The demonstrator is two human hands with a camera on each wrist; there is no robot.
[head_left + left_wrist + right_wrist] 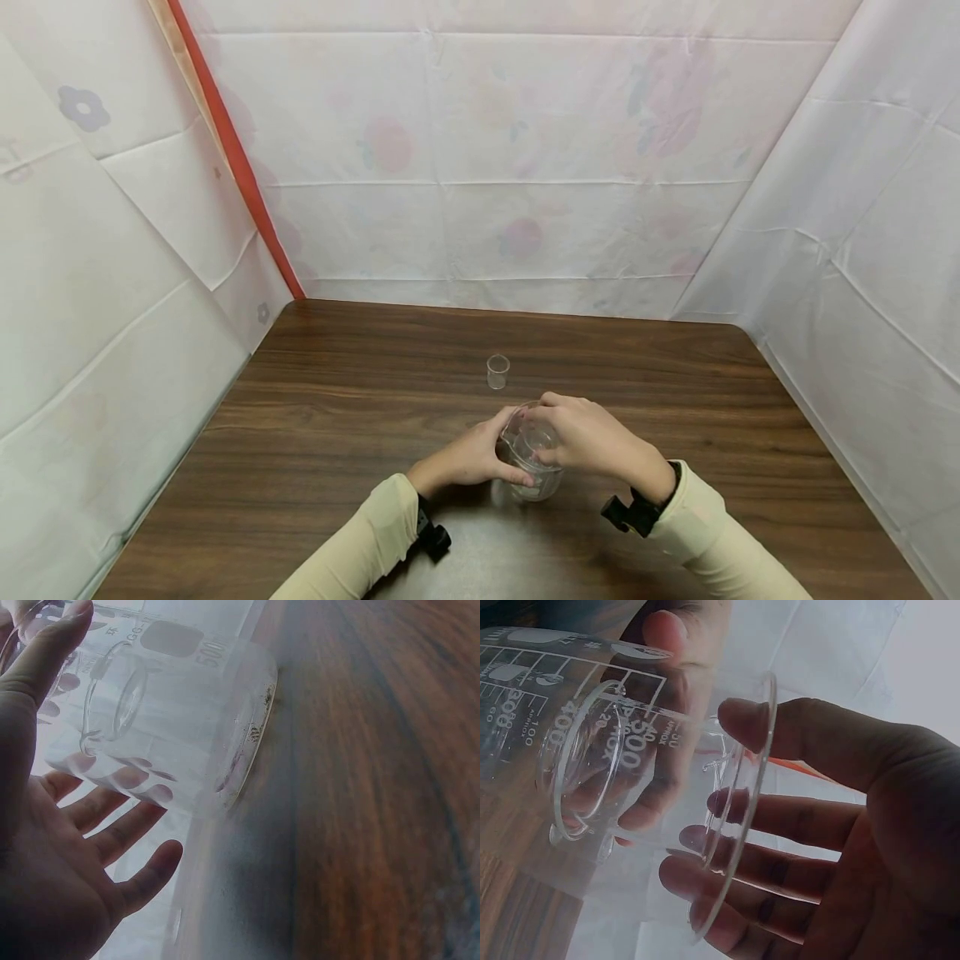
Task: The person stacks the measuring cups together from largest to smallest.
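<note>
A large clear glass beaker (537, 490) with white 500 markings is held by my left hand (468, 454), thumb on the near side and fingers round the far side. Inside it, in the right wrist view, lies the rim of a smaller beaker (559, 787). My right hand (592, 435) reaches in at the mouth, thumb and fingertips seemingly gripping a small beaker (654, 736) with 40 and 50 markings. Overlapping glass makes the exact contact hard to see. Beyond both hands a tiny glass beaker (498, 372) stands upright.
Everything is on a dark wood-grain table (337, 400). Pale printed cloth (480, 217) hangs behind and at both sides, with a red strip (238, 158) at the back left corner. Each wrist wears a black camera (632, 512).
</note>
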